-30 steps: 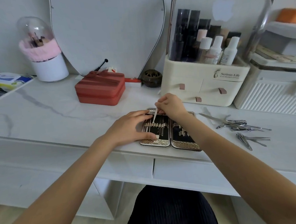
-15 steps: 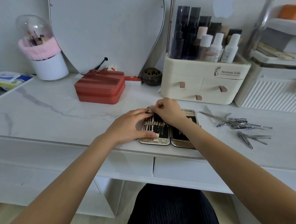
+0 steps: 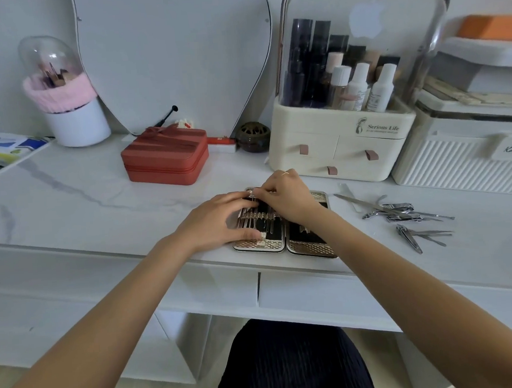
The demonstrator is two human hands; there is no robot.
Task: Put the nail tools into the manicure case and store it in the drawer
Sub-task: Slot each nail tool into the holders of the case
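Note:
The manicure case (image 3: pixel 310 246) lies open flat near the table's front edge, gold-rimmed with black lining and several metal tools in its left half. My left hand (image 3: pixel 217 222) rests flat on the left half, thumb on its lower edge. My right hand (image 3: pixel 288 196) pinches a thin metal tool (image 3: pixel 252 194) down at the case's top left. Loose nail tools (image 3: pixel 401 211), among them a file and clippers (image 3: pixel 409 237), lie on the table to the right. Two shut drawers (image 3: pixel 310 293) sit under the tabletop.
A red zip box (image 3: pixel 166 159) stands behind left of the case. A cream cosmetics organiser (image 3: pixel 342 148) and a white ribbed box (image 3: pixel 461 161) stand at the back right. A brush holder (image 3: pixel 73 115), a mirror and a small dark pot line the wall.
My right hand has pushed the thin tool from upright above the case down flat into the left half. My left hand stayed on the case.

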